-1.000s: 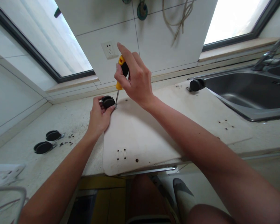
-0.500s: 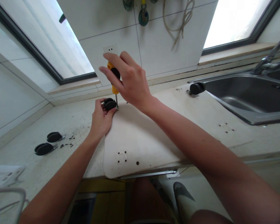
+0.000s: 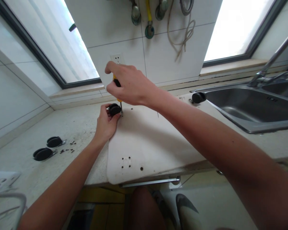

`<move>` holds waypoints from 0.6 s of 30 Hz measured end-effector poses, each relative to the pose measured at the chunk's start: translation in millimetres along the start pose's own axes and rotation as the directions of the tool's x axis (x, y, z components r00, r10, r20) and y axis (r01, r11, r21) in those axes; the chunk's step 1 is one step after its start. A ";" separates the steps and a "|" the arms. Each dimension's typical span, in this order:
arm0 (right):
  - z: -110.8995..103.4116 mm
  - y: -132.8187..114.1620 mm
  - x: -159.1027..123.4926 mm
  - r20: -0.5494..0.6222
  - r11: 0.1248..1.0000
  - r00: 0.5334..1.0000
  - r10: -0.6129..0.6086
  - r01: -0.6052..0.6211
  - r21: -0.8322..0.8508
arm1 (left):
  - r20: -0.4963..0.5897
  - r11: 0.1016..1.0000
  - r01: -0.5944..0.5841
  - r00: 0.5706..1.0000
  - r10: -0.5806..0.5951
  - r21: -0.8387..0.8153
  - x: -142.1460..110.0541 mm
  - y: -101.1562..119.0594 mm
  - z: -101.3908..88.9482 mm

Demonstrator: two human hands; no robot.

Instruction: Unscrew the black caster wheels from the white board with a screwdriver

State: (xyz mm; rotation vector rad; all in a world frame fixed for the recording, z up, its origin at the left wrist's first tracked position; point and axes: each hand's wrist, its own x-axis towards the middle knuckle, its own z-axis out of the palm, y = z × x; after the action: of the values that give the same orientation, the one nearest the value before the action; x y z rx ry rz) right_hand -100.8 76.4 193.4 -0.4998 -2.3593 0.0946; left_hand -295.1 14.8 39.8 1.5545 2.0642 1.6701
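My left hand [image 3: 106,123] is closed round a black caster wheel [image 3: 114,109] at the far left corner of a white board [image 3: 144,140]. My right hand [image 3: 131,83] grips the yellow and black handle of a screwdriver [image 3: 117,82] from above. Its shaft stands upright, with the tip down at the caster's mounting plate; the screw head there is too small to make out. Another caster [image 3: 198,97] sits at the board's far right corner. Small holes [image 3: 126,162] show in the near left corner.
Two loose casters [image 3: 43,154] lie on the counter [image 3: 81,124] at left, beside several small dark screws [image 3: 67,150]. A steel sink [image 3: 240,105] with a tap [image 3: 261,76] borders the board at right. Behind are a tiled wall, a socket [image 3: 117,58] and pipes.
My right hand has turned on the screwdriver, its wrist now flatter and its fingers curled further over the handle. My left hand keeps its hold on the caster. The view has tilted up slightly.
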 end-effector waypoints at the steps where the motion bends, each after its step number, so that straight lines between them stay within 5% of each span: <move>1: -1.2 -0.5 3.0 0.014 1.000 1.000 0.018 -0.018 -0.026 | 0.000 1.000 -0.001 1.000 0.001 -0.003 0.4 -1.5 0.2; 6: -9.1 2.3 14.5 0.034 0.987 0.993 0.111 -0.106 -0.123 | 0.003 0.999 -0.012 1.000 0.012 -0.030 1.9 -8.0 2.0; 9: -13.8 6.4 16.2 0.123 0.997 0.990 0.070 -0.065 -0.045 | 0.008 0.999 -0.011 1.000 0.012 -0.048 2.3 -9.6 2.7; 14: -9.3 14.4 12.2 0.033 0.994 0.998 0.050 -0.046 -0.101 | 0.009 0.998 -0.006 1.000 0.007 -0.064 2.1 -8.8 3.4; 18: -7.2 16.7 9.5 0.091 0.997 0.994 -0.054 0.049 0.058 | 0.017 0.997 -0.029 0.999 0.030 -0.073 1.9 -9.4 3.4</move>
State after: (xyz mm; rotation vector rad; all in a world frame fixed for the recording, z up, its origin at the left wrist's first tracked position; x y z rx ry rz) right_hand -97.0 94.9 201.4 -0.4153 -2.4508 0.1618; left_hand -300.0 19.4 32.2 1.5793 1.9579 1.7135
